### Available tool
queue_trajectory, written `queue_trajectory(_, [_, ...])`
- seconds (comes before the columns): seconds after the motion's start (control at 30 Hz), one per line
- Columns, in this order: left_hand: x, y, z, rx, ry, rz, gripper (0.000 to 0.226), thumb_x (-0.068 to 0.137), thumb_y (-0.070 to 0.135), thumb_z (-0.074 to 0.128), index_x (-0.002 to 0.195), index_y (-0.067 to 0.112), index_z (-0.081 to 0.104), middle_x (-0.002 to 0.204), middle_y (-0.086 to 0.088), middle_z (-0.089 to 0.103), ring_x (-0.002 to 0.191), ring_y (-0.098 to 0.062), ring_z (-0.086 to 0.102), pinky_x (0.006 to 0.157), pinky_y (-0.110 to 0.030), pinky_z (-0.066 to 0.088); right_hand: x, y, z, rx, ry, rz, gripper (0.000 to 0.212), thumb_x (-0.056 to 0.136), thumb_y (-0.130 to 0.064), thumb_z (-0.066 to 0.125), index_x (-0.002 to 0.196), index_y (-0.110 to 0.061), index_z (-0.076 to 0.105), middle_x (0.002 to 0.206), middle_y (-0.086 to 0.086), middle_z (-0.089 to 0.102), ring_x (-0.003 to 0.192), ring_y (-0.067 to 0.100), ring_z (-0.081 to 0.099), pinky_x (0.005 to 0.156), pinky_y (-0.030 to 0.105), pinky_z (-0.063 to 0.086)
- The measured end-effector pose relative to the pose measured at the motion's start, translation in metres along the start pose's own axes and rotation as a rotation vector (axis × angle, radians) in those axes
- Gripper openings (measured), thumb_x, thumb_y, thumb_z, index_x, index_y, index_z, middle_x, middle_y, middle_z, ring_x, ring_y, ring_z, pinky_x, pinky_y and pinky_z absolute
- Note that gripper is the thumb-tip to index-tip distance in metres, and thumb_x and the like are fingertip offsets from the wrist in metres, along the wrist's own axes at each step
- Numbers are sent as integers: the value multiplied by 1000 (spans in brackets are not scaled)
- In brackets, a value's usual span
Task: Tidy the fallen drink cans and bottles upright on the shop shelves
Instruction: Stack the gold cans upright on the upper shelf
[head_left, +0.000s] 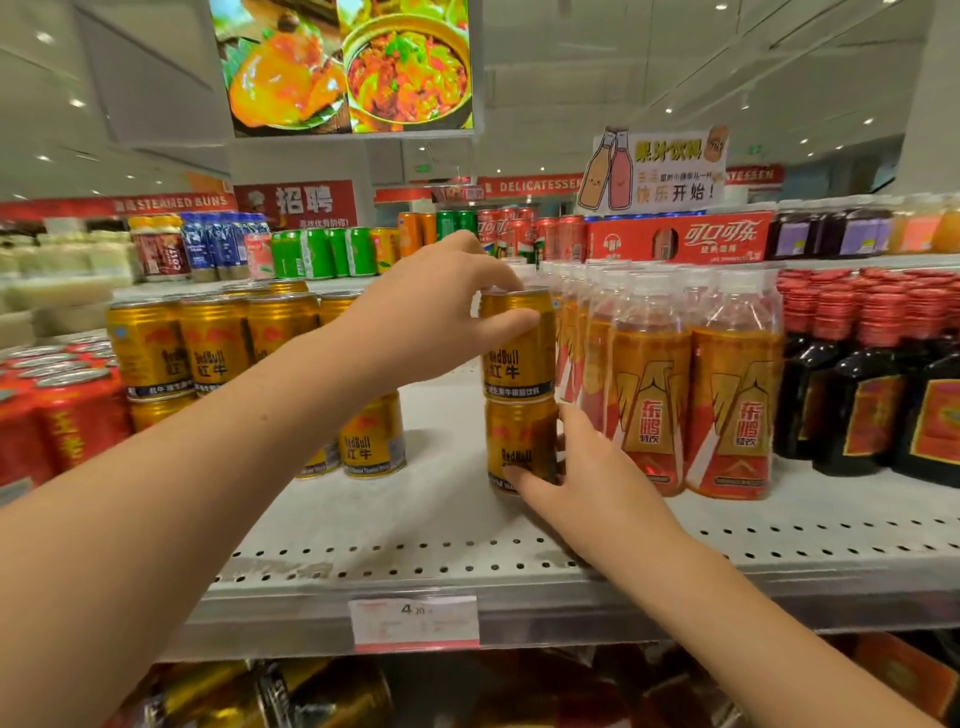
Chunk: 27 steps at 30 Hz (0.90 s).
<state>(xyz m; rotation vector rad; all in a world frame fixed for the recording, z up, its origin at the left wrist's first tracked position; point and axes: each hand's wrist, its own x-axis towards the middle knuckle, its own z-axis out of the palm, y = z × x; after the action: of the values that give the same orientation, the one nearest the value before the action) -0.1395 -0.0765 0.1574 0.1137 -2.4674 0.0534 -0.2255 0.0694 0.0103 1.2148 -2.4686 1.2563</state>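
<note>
My left hand (431, 312) clamps the rim of the top can (519, 353), seating it on the bottom can (519, 436). My right hand (597, 467) wraps that one, low on the shelf (415, 519), just beside the bottles (649, 395). Smooth gold metal cylinders on perforated steel. This stack looks nearly done, but the lower cans (291, 691) look tipped over - blurry - so they're left to do.

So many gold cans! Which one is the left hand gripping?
The upper gold can, stacked beside the orange bottles: the left hand grips its top; the right hand holds the lower can.
</note>
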Motion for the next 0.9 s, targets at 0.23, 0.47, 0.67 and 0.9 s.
queue_trajectory(0.23, [2, -9, 1, 186, 89, 70, 59, 89, 69, 50, 120, 23, 70, 108, 3, 61, 98, -17, 57, 84, -39, 55, 19, -10, 10, -42, -44, 3, 55, 81, -58, 73, 120, -34, 42, 105, -15, 59, 93, 10, 62, 70, 28, 49])
queue_trajectory(0.47, [1, -46, -2, 185, 56, 35, 54, 92, 66, 54, 121, 23, 68, 110, 4, 66, 96, -15, 59, 78, -31, 50, 43, -30, 38, -28, -84, 14, 53, 82, -53, 75, 114, -32, 38, 99, -12, 53, 87, 12, 55, 57, 18, 35])
queue_trajectory(0.67, [-2, -65, -3, 148, 52, 37, 54, 90, 67, 54, 121, 24, 68, 111, 5, 65, 99, -15, 61, 82, -35, 58, 48, -37, 52, -22, -73, 12, 53, 83, -53, 73, 110, -37, 30, 96, -15, 49, 83, 8, 53, 57, 16, 33])
queue_trajectory(0.9, [-11, -80, -2, 102, 53, 30, 53, 91, 68, 54, 122, 26, 65, 110, 5, 62, 99, -15, 59, 84, -34, 55, 48, -44, 60, -55, -69, -6, 52, 81, -58, 72, 112, -38, 34, 99, -14, 53, 85, 9, 57, 60, 22, 40])
